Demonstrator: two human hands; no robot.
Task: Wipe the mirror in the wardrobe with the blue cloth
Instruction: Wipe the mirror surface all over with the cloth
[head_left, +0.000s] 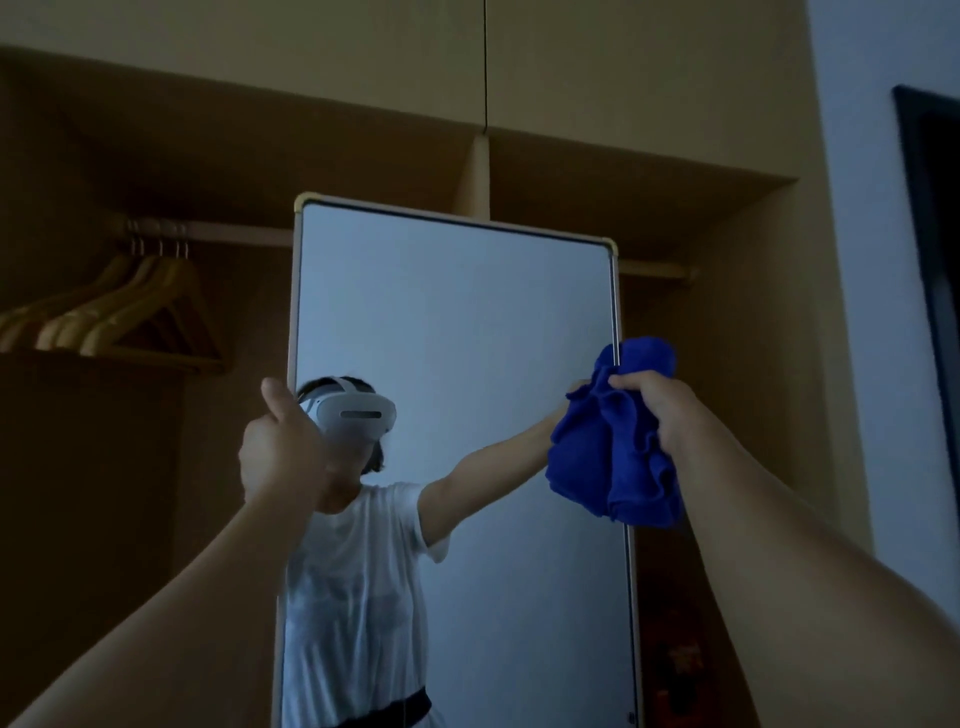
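Mirror (467, 338) stands in the wardrobe (675, 197), long axis vertical, top tilting a bit left in view, glass facing the person. L hand (280, 447) curls round its left frame edge, thumb up. R hand (660, 410) grips the cloth (608, 457), bunched, at the right frame edge, approx mid-height.

Risks, my read: mirror looks free-standing, so hard pressure w/ cloth could swing or tip it if L grip loosens. Bunched cloth = small contact patch, prob streaks & missed strips. Dim light hides smears.
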